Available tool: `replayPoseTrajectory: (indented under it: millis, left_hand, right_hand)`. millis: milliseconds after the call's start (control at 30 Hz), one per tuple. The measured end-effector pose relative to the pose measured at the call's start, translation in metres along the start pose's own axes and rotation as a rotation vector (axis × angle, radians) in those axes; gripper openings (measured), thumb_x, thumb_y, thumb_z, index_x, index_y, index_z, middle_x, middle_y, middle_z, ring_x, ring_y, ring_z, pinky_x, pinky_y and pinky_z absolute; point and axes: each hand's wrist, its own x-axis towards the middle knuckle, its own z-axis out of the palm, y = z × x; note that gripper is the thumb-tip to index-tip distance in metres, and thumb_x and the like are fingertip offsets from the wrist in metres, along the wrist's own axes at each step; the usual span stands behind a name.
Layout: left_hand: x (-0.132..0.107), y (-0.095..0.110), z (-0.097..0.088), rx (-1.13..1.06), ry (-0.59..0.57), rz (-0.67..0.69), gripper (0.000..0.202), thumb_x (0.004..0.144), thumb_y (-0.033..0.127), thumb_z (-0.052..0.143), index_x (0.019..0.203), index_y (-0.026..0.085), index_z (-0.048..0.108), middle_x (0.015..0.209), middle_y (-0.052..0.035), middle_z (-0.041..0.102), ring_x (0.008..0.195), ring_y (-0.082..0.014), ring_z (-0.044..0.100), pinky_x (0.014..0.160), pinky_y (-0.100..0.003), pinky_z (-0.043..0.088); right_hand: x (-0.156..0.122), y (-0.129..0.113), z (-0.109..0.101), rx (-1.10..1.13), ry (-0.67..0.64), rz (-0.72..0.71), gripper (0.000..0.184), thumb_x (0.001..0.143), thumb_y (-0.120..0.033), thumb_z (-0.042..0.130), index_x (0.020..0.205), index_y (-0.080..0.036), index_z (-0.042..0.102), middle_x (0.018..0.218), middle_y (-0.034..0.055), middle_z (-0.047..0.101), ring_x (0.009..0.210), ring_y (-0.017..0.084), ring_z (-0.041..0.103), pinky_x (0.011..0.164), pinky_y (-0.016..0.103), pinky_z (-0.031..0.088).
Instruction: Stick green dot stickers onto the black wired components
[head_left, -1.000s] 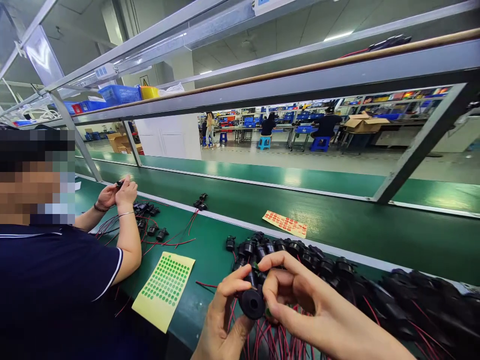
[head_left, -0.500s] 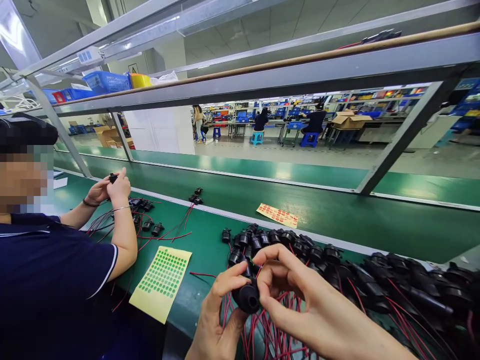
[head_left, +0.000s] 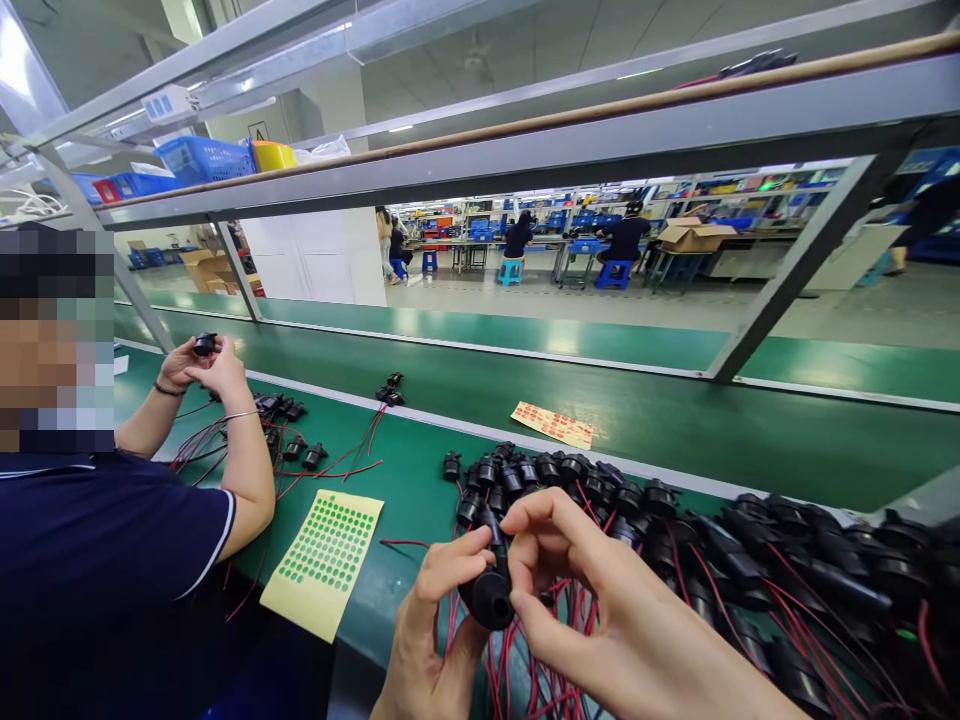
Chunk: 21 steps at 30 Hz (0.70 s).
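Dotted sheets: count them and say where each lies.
2. The green-dotted sheet lies left of the person's left hand; the red-dotted sheet lies beyond the pile of black parts. Others may be hidden.

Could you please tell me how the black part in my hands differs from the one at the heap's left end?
The held part is between the left hand and right hand; the end part rests on the bench. The held part turns a round, holed end toward the camera; the end part mainly shows its side. Both are black.
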Motion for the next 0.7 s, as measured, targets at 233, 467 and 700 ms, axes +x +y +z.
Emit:
replayPoseTrajectory:
  millis: [233, 467, 700]
  left_hand:
    - [0.000, -0.016, -0.002, 0.014, -0.037, 0.186, 0.050, 0.094, 0.011, 0.059, 0.137, 0.036, 0.055, 0.138, -0.0058, 0.065, 0.121, -0.0242, 0.060, 0.101, -0.039, 0.049]
    - [-0.001, -0.020, 0.008, -0.082, -0.070, 0.139, 0.044, 0.097, 0.016, 0.055, 0.136, 0.036, 0.053, 0.134, -0.0057, 0.067, 0.116, -0.0220, 0.061, 0.098, -0.037, 0.049]
    - [-0.003, -0.022, 0.011, -0.103, -0.059, 0.138, 0.043, 0.099, 0.017, 0.052, 0.137, 0.037, 0.053, 0.135, -0.0062, 0.066, 0.117, -0.0230, 0.060, 0.099, -0.039, 0.049]
  right_hand:
    - [-0.006, 0.005, 0.005, -0.010, 0.035, -0.030, 0.026, 0.079, -0.011, 0.053, 0.099, -0.026, 0.049, 0.075, -0.0053, 0.057, 0.067, 0.013, 0.058, 0.064, 0.025, 0.048]
    - [-0.007, 0.017, 0.005, 0.453, -0.034, 0.150, 0.030, 0.080, -0.017, 0.063, 0.105, -0.025, 0.050, 0.086, -0.0032, 0.053, 0.086, 0.014, 0.058, 0.077, 0.026, 0.052]
    - [-0.008, 0.021, 0.013, 0.536, -0.033, 0.173, 0.033, 0.076, -0.012, 0.066, 0.102, -0.025, 0.050, 0.086, -0.0037, 0.053, 0.086, 0.013, 0.056, 0.082, 0.027, 0.050]
